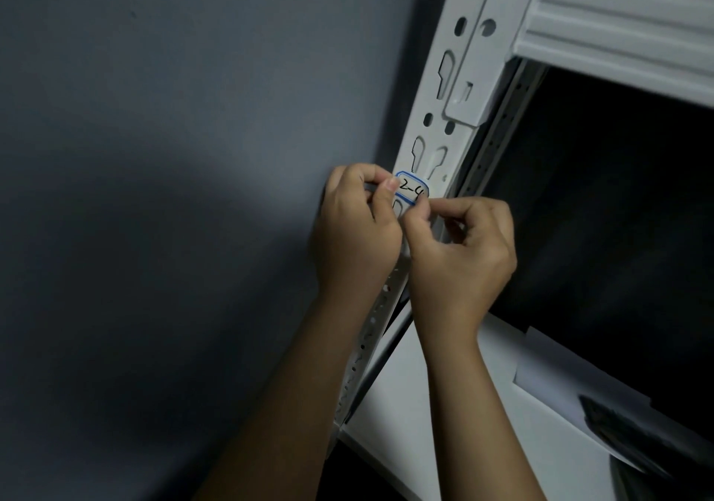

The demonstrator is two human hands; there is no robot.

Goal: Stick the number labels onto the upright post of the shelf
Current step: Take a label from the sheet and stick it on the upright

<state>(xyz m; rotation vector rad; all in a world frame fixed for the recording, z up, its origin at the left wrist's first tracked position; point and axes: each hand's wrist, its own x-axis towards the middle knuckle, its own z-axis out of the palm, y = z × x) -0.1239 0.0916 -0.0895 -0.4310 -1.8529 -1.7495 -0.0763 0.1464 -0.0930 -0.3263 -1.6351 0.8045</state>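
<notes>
A white label with a blue border and a handwritten "2-4" (412,188) lies against the white slotted upright post (444,87) of the shelf. My left hand (355,230) pinches the label's left edge, thumb on its face. My right hand (461,257) pinches its lower right corner with curled fingers. Both hands cover the post below the label. Whether the label is stuck down I cannot tell.
A grey wall (174,152) fills the left side. The white shelf beam (626,25) runs off to the upper right. Below it, a white shelf board (444,423) carries sheets of white paper (560,396) and a dark object (618,423).
</notes>
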